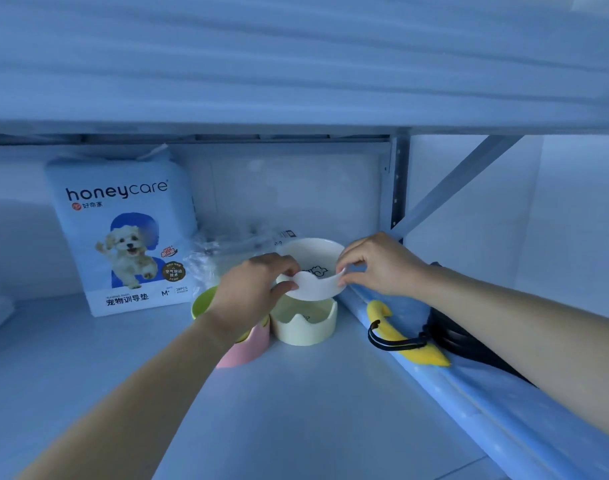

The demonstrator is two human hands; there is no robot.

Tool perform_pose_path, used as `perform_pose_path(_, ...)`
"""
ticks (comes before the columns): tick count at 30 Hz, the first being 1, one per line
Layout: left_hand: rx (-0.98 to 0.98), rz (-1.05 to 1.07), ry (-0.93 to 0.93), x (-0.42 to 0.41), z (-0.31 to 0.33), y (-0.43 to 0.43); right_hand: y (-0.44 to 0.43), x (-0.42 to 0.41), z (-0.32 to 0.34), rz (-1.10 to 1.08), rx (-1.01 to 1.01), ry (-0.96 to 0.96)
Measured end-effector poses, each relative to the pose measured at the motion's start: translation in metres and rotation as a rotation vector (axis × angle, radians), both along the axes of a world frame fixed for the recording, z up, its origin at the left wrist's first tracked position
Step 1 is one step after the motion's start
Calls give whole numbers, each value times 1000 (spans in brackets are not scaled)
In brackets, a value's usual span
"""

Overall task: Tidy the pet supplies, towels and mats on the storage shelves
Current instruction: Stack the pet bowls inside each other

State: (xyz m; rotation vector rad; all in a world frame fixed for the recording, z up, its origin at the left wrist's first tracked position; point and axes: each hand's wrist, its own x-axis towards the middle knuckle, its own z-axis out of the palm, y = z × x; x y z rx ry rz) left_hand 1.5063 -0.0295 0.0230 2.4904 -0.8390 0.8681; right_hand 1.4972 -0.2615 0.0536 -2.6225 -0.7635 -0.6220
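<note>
White bowl (313, 268) held tilted, just above cream bowl (306, 327) on shelf (296, 410). Left hand (254, 285) pinches its left rim, right hand (379, 265) its right rim. Green bowl (201, 303) sits on pink bowl (247, 348) beside; honeycare pad pack (123, 233) upright behind

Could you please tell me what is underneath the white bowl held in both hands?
A cream bowl stands on the shelf directly below, its notched front wall and some interior showing. The white bowl covers its rear rim; whether they touch is unclear.
</note>
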Motion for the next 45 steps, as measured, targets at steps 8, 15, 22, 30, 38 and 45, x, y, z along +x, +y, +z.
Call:
perform_pose_path(8, 213, 187, 68, 19, -2, -9, 1, 51, -17, 33, -25, 76)
perform_pose_path(15, 315, 265, 173, 28, -11, -16, -4, 68, -34, 43, -13, 197)
perform_pose_path(22, 308, 278, 198, 27, -26, -15, -2, 80, -48, 71, -46, 259)
perform_pose_path(30, 245, 188, 151, 17, -46, -15, -5, 76, -50, 183, -198, 279)
perform_pose_path(38, 180, 209, 188, 18, -49, -18, -8, 76, -51, 176, -121, 279)
perform_pose_path(45, 136, 229, 208, 18, -52, -20, -7, 72, -52, 195, -151, 284)
